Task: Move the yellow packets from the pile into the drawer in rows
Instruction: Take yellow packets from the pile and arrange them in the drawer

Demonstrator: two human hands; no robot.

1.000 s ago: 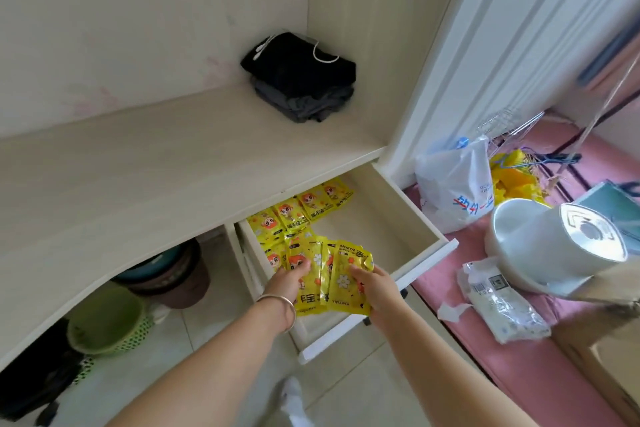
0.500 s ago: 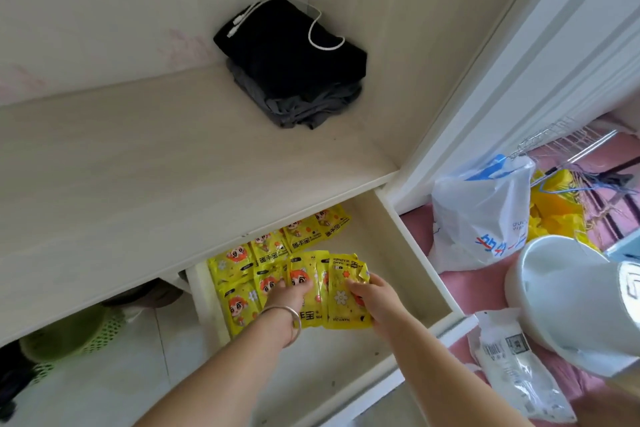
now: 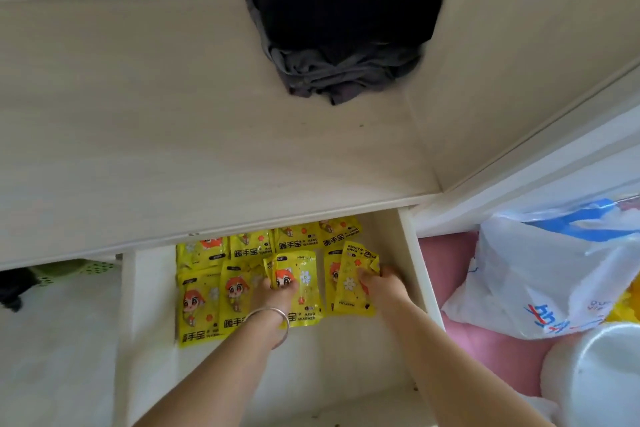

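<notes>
Glossy yellow hand-warmer packets (image 3: pixel 204 302) with a red-haired cartoon face lie in two rows on the floor of the open white drawer (image 3: pixel 420 274). Your left hand (image 3: pixel 273 298) rests on a front-row packet, its fingers hidden, so their state is unclear. Your right hand (image 3: pixel 382 284) pinches a small stack of the same packets (image 3: pixel 349 281) just above the drawer floor, fingers curled over its edge. A silver bangle (image 3: pixel 273 322) circles your left wrist. On the pale wooden shelf (image 3: pixel 138 114) above sit folded black and grey clothes (image 3: pixel 339 21).
</notes>
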